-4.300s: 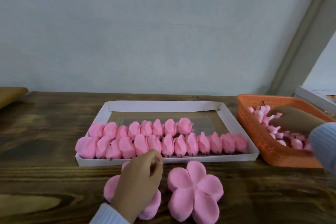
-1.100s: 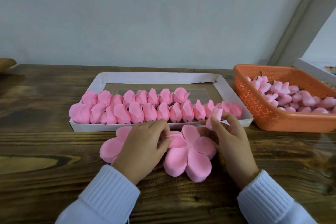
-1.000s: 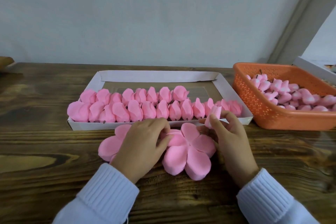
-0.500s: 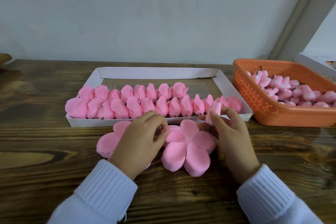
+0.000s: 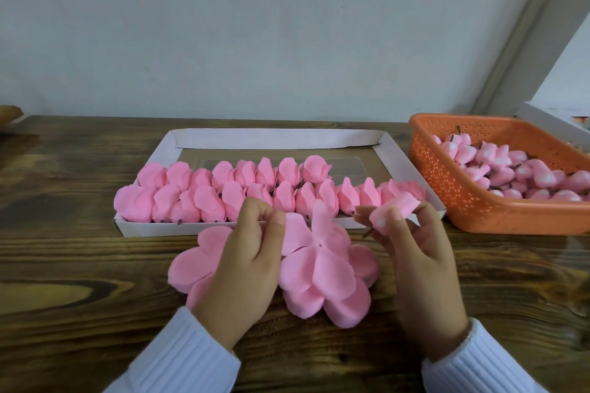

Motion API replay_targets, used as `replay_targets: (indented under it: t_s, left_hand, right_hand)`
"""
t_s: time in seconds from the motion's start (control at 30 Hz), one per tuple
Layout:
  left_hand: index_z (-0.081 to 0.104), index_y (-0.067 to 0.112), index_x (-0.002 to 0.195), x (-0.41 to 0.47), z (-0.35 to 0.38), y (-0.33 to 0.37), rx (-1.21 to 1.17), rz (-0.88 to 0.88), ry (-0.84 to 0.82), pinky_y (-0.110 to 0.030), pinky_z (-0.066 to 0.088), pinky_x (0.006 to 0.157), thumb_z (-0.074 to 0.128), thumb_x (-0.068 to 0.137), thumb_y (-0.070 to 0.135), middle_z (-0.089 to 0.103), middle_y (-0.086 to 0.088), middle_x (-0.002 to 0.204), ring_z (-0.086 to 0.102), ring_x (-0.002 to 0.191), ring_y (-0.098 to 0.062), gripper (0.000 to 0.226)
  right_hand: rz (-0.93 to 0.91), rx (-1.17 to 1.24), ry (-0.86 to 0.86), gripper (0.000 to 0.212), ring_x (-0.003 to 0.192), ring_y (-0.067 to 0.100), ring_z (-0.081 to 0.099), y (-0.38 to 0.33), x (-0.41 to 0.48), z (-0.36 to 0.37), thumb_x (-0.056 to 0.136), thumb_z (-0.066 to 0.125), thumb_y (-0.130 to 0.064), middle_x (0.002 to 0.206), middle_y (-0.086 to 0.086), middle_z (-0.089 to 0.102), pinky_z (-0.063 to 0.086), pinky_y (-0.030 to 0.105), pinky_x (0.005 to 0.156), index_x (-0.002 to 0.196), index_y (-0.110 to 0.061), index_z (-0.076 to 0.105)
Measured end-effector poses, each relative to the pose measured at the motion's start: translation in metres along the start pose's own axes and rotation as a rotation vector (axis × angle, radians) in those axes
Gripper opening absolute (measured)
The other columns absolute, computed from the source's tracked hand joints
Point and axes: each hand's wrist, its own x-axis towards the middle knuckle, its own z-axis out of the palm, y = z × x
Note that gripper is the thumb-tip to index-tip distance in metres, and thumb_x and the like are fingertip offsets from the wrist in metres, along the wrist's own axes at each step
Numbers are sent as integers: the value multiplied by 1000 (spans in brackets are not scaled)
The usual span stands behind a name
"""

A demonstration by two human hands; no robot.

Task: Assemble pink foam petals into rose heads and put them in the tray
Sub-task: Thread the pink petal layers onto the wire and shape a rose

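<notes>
Item 1. Right hand: we find thumb and fingertips closed in a pinch on a foam bud, held clear of the bench. We judge it is kept raised so its stem can be threaded through a petal centre.

Item 2. Bud: its long axis lies tilted, nearer level than upright. The dark stem points down and across toward the left hand. The broad end points up and away, toward the basket beyond the right hand.

Item 3. Left hand: fingers curled, pinching one lobe of the top petal sheet and peeling it up. We judge this frees a single sheet for the bud.

Item 4. Petal stack: flat on the bench between the two hands, the lifted sheet on top of it.

Item 5. Second stack: flat, partly under the left hand and showing on its outer side.

Item 6. Tray: just beyond both hands, its near rim close to the fingertips. It holds rose heads in two rows, the far row shorter, and room remains behind them.

Item 7. Spare buds: heaped in the basket, beyond and outward of the right hand, within easy reach.
</notes>
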Motion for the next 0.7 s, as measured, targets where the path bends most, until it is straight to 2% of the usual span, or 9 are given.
replay_targets:
  t_s: [0.03,0.1,0.17,0.23,0.3,0.37,0.43,0.6,0.7]
  left_hand:
    - [45,26,78,-1,2,2,-74,-101,9,-14,37,49,41,94,40,44,12,53,40,47,-1,22]
    - [52,28,76,-3,7,6,-271,-301,-2,-31,46,57,45,96,34,49,9,56,48,55,-7,22]
    - [58,16,88,-5,13,8,-545,-456,-13,-53,51,78,48,97,28,63,-12,80,60,79,-26,19]
    - [60,5,102,-4,15,10,-763,-554,-34,-48,56,82,44,99,25,71,-18,100,68,92,-29,26]
    - [66,1,105,-3,14,10,-863,-563,-117,-39,55,67,37,102,25,71,-18,91,69,81,-29,37]
    - [73,1,101,-1,11,9,-942,-558,-191,-38,48,66,35,100,25,68,-20,83,64,72,-31,45]
    - [74,1,102,0,7,7,-1084,-594,-226,-38,57,70,41,92,28,71,-20,99,70,86,-30,43]
    - [68,-3,113,2,2,9,-1278,-633,-272,-34,55,91,56,92,39,62,-22,126,61,117,-28,48]
    - [65,-3,118,1,4,8,-1217,-546,-365,-33,51,96,63,89,17,59,-22,130,57,123,-27,36]
  right_hand:
    - [-27,17,-12,24,89,22,69,-1,-2,0,91,58,-33,93,11,71,58,31,75,97,-9,57]
    - [-81,54,-45,24,86,21,68,-6,-3,2,90,56,-29,91,12,70,56,28,75,98,-6,55]
    - [-129,95,-102,25,93,22,68,-16,2,5,91,54,-30,94,8,71,55,29,83,98,-7,56]
    - [-162,116,-214,28,100,22,67,-27,9,8,93,54,-35,100,6,72,54,28,85,99,-9,57]
    - [-145,67,-355,27,101,16,67,-35,18,12,95,56,-34,105,1,72,53,22,79,103,-9,60]
    - [-58,36,-452,24,105,11,65,-33,24,15,89,64,-29,113,-5,70,52,20,78,107,-13,63]
    - [37,54,-498,23,105,11,64,-25,25,17,83,67,-26,115,-6,68,52,23,81,102,-15,67]
    - [124,92,-458,17,78,10,64,-14,22,20,76,72,-29,83,0,69,51,21,65,91,-20,70]
    - [86,49,-390,23,76,11,64,-12,20,21,73,76,-35,80,0,69,51,22,64,88,-19,69]
